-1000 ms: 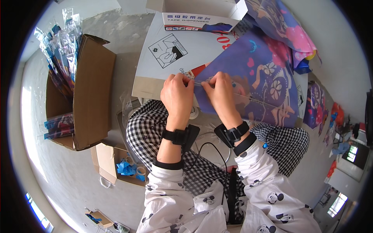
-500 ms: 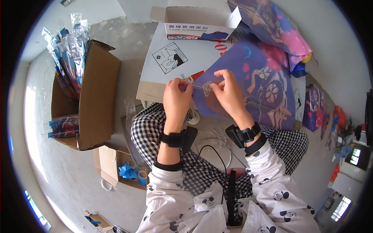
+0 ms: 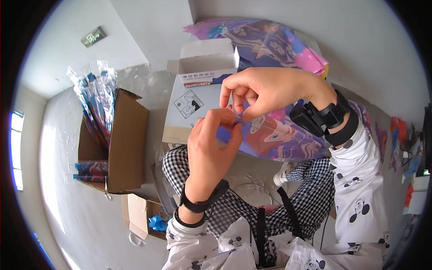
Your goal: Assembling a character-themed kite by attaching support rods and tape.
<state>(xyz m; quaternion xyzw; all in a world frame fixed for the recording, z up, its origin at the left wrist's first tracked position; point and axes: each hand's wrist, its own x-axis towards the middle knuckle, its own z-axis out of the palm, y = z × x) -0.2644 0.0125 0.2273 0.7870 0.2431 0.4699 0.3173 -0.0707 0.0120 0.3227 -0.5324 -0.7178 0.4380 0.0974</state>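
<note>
A thin purple sheet (image 3: 288,139), printed with a cartoon figure and flowers, lies across the box in front of me, its left corner up at my fingers. With thumb and forefinger, my left hand (image 3: 211,150) pinches that corner. My right hand (image 3: 270,90) reaches over the sheet from the right, fingers curled and thumb drawn in beside my left fingertips. Whatever small thing it may hold is hidden behind the fingers.
Beneath the sheet is a white printed box (image 3: 180,121), with an open small carton (image 3: 204,76) on it. More printed sheet (image 3: 270,40) lies behind. At left, a tall cardboard box (image 3: 128,144) holds several clear-wrapped packages (image 3: 96,99); a low box (image 3: 137,216) contains blue scraps.
My right hand has swung up and over, now meeting my left fingertips. The view has shifted, and the sheet's corner is now between my hands.
</note>
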